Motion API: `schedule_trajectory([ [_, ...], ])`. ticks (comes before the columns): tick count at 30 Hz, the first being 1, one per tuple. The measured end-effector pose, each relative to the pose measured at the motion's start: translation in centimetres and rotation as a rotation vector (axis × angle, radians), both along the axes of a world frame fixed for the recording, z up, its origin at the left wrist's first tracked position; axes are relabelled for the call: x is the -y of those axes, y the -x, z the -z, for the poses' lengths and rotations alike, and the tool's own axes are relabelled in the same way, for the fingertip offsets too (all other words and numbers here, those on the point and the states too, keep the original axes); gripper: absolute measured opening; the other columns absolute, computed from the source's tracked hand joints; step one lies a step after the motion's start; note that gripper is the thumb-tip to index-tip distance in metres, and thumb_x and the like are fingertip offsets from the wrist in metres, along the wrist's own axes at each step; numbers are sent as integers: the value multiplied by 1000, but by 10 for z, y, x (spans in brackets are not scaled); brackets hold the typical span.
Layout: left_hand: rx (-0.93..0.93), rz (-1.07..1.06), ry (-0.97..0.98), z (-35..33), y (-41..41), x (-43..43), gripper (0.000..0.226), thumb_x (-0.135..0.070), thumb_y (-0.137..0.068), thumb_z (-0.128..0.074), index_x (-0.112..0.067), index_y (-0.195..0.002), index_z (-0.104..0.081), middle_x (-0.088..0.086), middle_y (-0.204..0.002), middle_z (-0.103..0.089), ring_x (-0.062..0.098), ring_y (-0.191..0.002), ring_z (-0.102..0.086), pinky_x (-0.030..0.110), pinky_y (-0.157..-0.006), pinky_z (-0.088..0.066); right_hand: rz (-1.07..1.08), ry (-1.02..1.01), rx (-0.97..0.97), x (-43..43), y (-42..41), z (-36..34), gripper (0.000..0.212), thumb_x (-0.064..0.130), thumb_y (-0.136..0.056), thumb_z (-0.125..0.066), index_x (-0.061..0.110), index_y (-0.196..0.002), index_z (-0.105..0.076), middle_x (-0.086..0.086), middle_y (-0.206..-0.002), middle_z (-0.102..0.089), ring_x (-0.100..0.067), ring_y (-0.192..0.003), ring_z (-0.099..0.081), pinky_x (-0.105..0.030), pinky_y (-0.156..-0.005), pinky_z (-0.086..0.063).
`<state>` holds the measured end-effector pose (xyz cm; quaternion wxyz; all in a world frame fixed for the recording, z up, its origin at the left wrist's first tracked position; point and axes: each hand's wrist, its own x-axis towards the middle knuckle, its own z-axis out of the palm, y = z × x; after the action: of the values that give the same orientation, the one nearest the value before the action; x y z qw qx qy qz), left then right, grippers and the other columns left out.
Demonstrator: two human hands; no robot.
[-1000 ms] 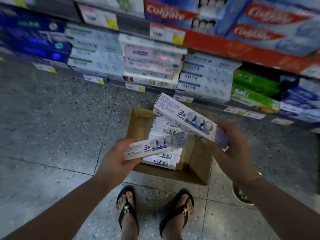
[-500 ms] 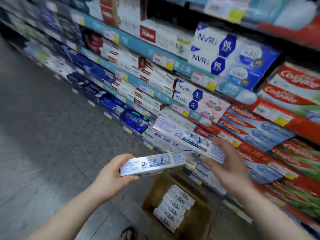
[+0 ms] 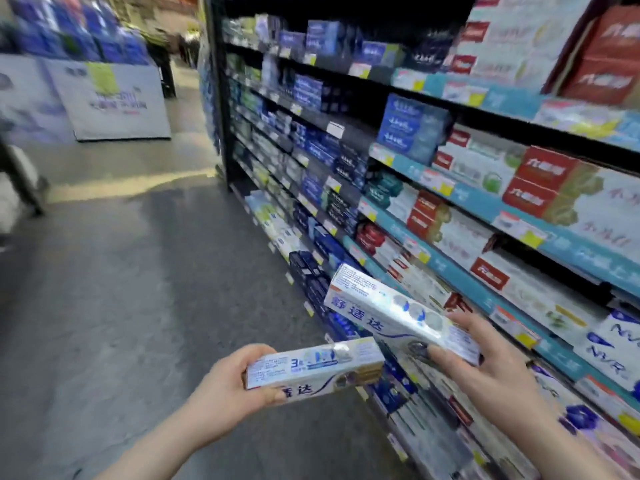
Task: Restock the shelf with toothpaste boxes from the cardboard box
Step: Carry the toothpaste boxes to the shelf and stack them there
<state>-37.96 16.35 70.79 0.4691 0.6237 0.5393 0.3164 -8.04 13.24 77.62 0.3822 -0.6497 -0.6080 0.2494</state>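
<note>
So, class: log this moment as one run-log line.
left hand: holds toothpaste box | right hand: holds second toothpaste box | shelf: boxes not yet placed

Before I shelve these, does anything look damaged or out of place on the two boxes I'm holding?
Nothing stands out. The toothpaste box in the left hand and the one in the right hand both look square-edged and closed. Motion blur hides fine detail, so small dents can't be ruled out.
</note>
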Motion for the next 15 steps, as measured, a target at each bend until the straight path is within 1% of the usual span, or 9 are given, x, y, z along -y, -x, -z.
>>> schedule_trajectory([
  [1, -14, -12, -18, -7, 25, -14, 39, -16, -55, -79, -19, -91, -63, -4, -75, -70, -3, -63, -56, 12, -61, -44, -18, -13, -13, -21, 23, -3, 32, 25, -79, -69, 46, -90, -47, 15, -104, -56, -15, -97, -55, -31, -80, -45],
  [2, -25, -31, -33, -14, 51, -28, 39, -17, -56, -79, -18, -91, -63, -2, -76, -69, -3, -63, -56, 11, -60, -43, -37, -25, -36, -40, 47, -8, 30, 24, -80, -68, 44, -91, -48, 16, -104, -57, -11, -96, -56, -24, -79, -47],
  [4, -32, -70, -54, -29, 99, -53, 39, -20, -55, -79, -18, -91, -63, 1, -77, -68, -3, -63, -55, 11, -58, -43, -66, -52, -88, -75, 93, -18, 29, 20, -82, -66, 41, -87, -48, 23, -98, -52, 5, -88, -55, -9, -69, -44],
  [5, -32, -84, -67, -37, 121, -64, 41, -24, -53, -78, -18, -91, -63, 2, -79, -68, -2, -62, -56, 12, -58, -43, -78, -56, -110, -90, 114, -22, 30, 19, -83, -65, 42, -85, -46, 27, -96, -49, 7, -87, -53, -9, -69, -41],
  [7, -26, -112, -94, -51, 157, -85, 40, -23, -53, -77, -19, -90, -62, -10, -77, -70, -3, -59, -56, 11, -56, -43, -115, -44, -121, -118, 152, -33, 31, 21, -84, -64, 44, -85, -44, 32, -96, -45, 5, -88, -49, -11, -70, -38],
  [9, -9, -143, -108, -60, 186, -106, 33, -10, -61, -79, -17, -89, -62, -17, -68, -68, -4, -55, -54, 9, -53, -42, -139, -41, -125, -146, 178, -40, 27, 20, -84, -64, 40, -92, -46, 30, -95, -46, 7, -80, -49, -3, -61, -40],
  [10, -5, -156, -111, -63, 198, -117, 32, -10, -62, -78, -18, -88, -63, -17, -66, -67, -4, -54, -53, 9, -53, -42, -143, -37, -125, -159, 190, -45, 25, 20, -85, -64, 35, -98, -48, 27, -96, -48, 9, -78, -50, -1, -57, -40],
  [12, 1, -172, -113, -67, 221, -139, 32, -21, -55, -75, -26, -84, -64, -15, -69, -69, -3, -56, -54, 11, -55, -44, -144, -41, -96, -189, 210, -51, 24, 21, -84, -64, 27, -104, -51, 19, -99, -55, 6, -79, -52, -3, -56, -41],
  [15, 11, -196, -116, -69, 250, -177, 32, -26, -51, -72, -29, -82, -64, -16, -71, -68, -4, -56, -54, 13, -55, -44, -141, -45, -43, -240, 238, -57, 26, 29, -82, -65, 28, -106, -55, 9, -107, -60, -10, -83, -58, -21, -63, -45],
])
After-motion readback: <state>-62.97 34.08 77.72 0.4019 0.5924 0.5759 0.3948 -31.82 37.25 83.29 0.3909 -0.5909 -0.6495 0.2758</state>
